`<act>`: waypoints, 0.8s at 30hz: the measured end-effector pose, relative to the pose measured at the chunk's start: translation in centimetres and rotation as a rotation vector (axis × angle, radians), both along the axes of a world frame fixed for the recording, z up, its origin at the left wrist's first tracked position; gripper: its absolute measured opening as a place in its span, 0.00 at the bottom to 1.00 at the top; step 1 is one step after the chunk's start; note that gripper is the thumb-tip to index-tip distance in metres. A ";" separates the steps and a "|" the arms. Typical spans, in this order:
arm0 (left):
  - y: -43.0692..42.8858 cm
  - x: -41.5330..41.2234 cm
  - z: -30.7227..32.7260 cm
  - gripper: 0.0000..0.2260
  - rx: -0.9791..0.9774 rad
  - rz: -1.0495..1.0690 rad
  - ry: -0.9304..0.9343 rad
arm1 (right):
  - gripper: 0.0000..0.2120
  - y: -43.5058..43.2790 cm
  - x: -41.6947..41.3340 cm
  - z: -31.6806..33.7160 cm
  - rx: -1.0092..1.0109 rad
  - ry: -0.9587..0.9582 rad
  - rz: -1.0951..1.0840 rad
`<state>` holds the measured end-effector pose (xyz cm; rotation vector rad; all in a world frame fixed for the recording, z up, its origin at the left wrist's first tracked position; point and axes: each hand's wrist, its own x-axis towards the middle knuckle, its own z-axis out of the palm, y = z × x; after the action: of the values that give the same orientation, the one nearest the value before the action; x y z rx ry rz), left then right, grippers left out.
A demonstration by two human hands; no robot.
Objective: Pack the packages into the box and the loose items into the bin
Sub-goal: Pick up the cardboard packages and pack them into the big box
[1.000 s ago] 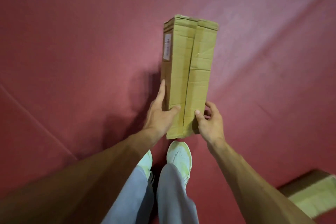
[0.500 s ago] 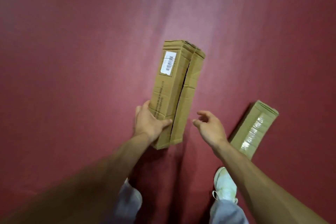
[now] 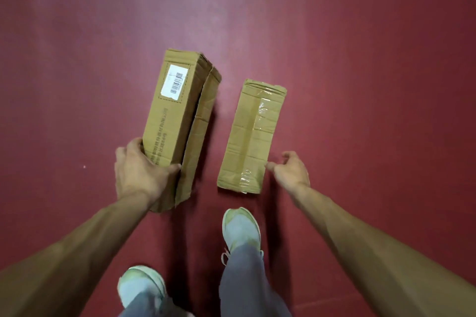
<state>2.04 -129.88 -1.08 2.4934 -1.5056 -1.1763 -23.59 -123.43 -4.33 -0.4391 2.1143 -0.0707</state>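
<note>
A long cardboard package (image 3: 175,116) with a white barcode label is held above the red floor, its near end gripped by my left hand (image 3: 139,172), thumb across the top. A second, shorter cardboard package (image 3: 251,136) sealed with clear tape lies flat on the floor to its right. My right hand (image 3: 291,171) is at that package's near right corner, fingers apart, with the fingertips touching or almost touching its edge. No box or bin is in view.
The red floor (image 3: 360,85) fills the frame. My two feet in pale shoes (image 3: 240,226) stand just below the packages, the right one close to the taped package's near end.
My right hand let go of the long package and moved right to the taped package. The left hand alone now holds the long one, turned label side up. The view shifted right.
</note>
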 end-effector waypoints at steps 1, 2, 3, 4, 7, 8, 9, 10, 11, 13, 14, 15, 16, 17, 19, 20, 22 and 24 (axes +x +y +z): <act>0.1 -0.2 -1.0 0.38 -0.003 0.006 -0.018 | 0.30 -0.2 -0.2 -1.4 0.000 -0.012 -0.007; 0.2 -0.2 -2.2 0.38 0.000 0.011 -0.022 | 0.30 -0.3 -0.2 -2.8 0.007 -0.022 -0.024; 0.3 -0.2 -3.3 0.38 0.001 0.011 -0.021 | 0.29 -0.5 0.0 -4.1 0.021 -0.025 -0.031; 0.3 -0.1 -4.4 0.39 -0.002 0.013 -0.013 | 0.28 -0.6 0.3 -5.3 0.040 -0.023 -0.028; 0.9 0.2 -7.2 0.41 0.023 0.028 0.005 | 0.25 -0.3 1.7 -8.1 0.097 -0.012 0.031; 1.2 0.2 -7.8 0.42 0.028 0.044 0.003 | 0.25 -0.2 2.1 -8.8 0.099 -0.004 0.044; 1.5 0.2 -8.2 0.42 0.030 0.061 0.000 | 0.25 -0.2 2.3 -9.1 0.092 0.010 0.055; 1.8 0.1 -8.3 0.42 0.034 0.085 0.001 | 0.25 -0.2 2.5 -9.2 0.085 0.023 0.068; 2.0 0.1 -8.1 0.41 0.038 0.116 0.007 | 0.24 -0.3 2.5 -9.0 0.078 0.031 0.085; 2.5 0.3 -7.1 0.41 0.037 0.184 0.018 | 0.23 -0.5 2.6 -7.8 0.076 0.027 0.122; 2.7 0.5 -6.2 0.42 0.035 0.209 0.019 | 0.22 -0.7 2.5 -6.9 0.079 0.023 0.137; 2.8 0.8 -5.1 0.42 0.027 0.227 0.016 | 0.21 -0.9 2.5 -5.9 0.077 0.017 0.155; 2.9 1.2 -3.8 0.43 0.018 0.246 0.011 | 0.21 -1.2 2.6 -4.6 0.074 0.003 0.169; 3.0 1.7 -2.3 0.43 0.005 0.269 0.006 | 0.20 -1.5 2.8 -3.3 0.072 -0.017 0.177; 3.4 2.8 1.0 0.44 -0.006 0.332 0.007 | 0.19 -2.3 3.3 -0.5 0.061 -0.073 0.190; 3.8 3.4 2.7 0.44 -0.005 0.367 0.007 | 0.18 -2.7 3.7 1.0 0.050 -0.111 0.182; 4.7 4.4 6.6 0.43 -0.002 0.444 -0.007 | 0.18 -3.4 4.8 4.8 0.027 -0.188 0.145; 5.8 5.0 10.8 0.42 -0.007 0.530 -0.023 | 0.21 -3.9 6.0 8.9 -0.008 -0.220 0.149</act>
<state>7.05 -124.03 9.74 2.6550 -0.7582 -1.0386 -17.61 -127.35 4.52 -0.5660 1.8605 -0.0399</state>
